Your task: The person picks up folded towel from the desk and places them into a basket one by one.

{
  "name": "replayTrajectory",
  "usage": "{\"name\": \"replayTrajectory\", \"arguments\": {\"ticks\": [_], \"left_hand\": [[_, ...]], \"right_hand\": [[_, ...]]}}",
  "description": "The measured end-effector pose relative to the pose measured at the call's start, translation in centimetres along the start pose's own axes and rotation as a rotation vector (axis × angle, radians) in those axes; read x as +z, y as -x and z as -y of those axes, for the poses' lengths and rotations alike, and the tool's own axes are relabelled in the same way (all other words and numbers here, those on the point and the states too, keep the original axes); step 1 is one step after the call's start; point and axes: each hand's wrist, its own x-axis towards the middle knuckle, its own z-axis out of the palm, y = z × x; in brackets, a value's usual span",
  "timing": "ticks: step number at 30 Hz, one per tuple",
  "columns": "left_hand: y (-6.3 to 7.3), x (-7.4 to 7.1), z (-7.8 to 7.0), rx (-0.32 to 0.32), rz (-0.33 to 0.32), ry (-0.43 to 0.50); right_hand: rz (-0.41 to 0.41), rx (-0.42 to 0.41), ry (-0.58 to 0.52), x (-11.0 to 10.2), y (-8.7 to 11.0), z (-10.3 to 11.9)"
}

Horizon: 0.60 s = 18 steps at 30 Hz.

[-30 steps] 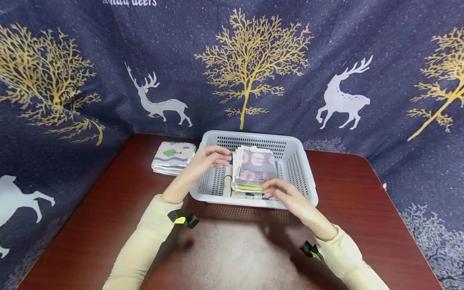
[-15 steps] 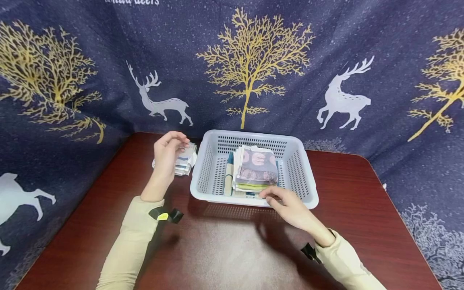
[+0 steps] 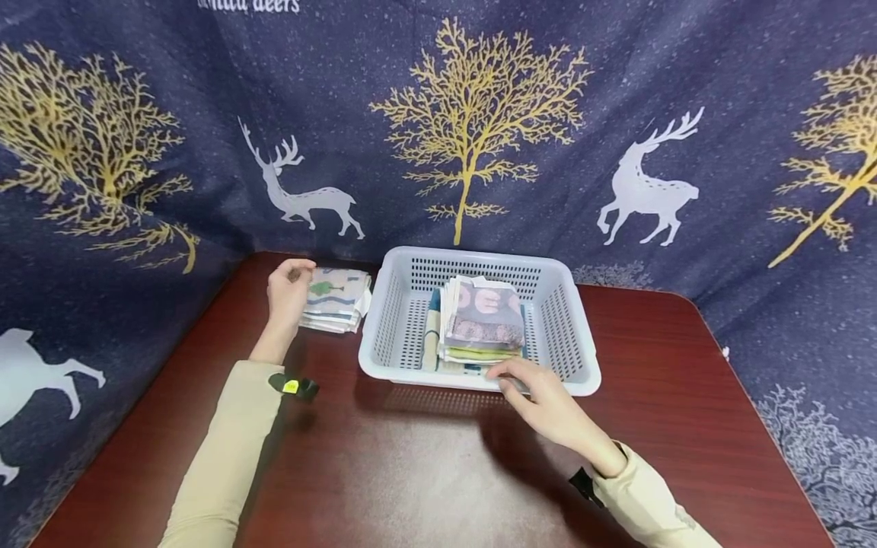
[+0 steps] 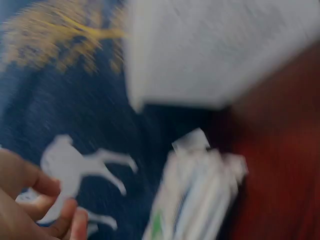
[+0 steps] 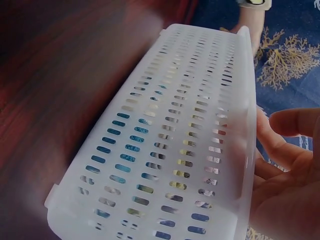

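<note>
Folded towels lie stacked in a white plastic basket [image 3: 582, 342], a grey one with pink letters [image 3: 488, 312] on top. My right hand [image 3: 544, 399] is at the basket's front rim, its loosely bent fingers reaching over the edge. In the right wrist view, the fingers [image 5: 280, 145] show beyond the rim; whether they touch it, I cannot tell. Left of the basket lies another folded towel pile [image 3: 336, 297], with a green tree print on top. My left hand [image 3: 286, 297] hovers at its left side, fingers loosely bent and holding nothing. A gap separates hand and towels [image 4: 195, 195] in the left wrist view.
The dark red table [image 3: 425, 472] carries the basket near its back edge. Behind it hangs a blue cloth [image 3: 534, 205] printed with deer and trees. Black straps with cameras are on both sleeves.
My left hand has moved left from above the basket, across the towel pile to its far side. My right hand has shifted slightly down and stays at the front rim.
</note>
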Motion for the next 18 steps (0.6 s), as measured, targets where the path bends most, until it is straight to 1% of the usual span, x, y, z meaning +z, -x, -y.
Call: {"name": "replayTrajectory", "arguments": {"ticks": [1, 3, 5, 7, 11, 14, 18], "left_hand": [[-0.4, -0.1, 0.6, 0.018, 0.023, -0.12], [-1.0, -0.3, 1.8, 0.05, 0.092, -0.306], [-1.5, -0.4, 2.7, 0.079, 0.182, -0.418], [-1.9, -0.4, 3.5, 0.091, 0.26, -0.488], [-2.4, -0.1, 4.9, 0.063, 0.37, -0.608], [-2.4, 0.2, 5.6, 0.017, 0.426, -0.677], [-2.3, 0.7, 5.9, -0.026, 0.47, -0.75]], "right_hand": [[0.0, -0.005, 0.0, 0.0, 0.0, 0.0], [0.0, -0.019, -0.001, 0.1, 0.0, -0.1], [-0.003, -0.031, -0.003, 0.3, 0.0, -0.2], [-0.011, -0.043, -0.006, 0.4, 0.0, -0.4], [-0.028, -0.068, 0.007, 0.6, -0.1, -0.5], [-0.032, -0.073, 0.022, 0.7, 0.0, -0.4], [-0.04, -0.067, 0.04, 0.8, 0.0, -0.3]]}}
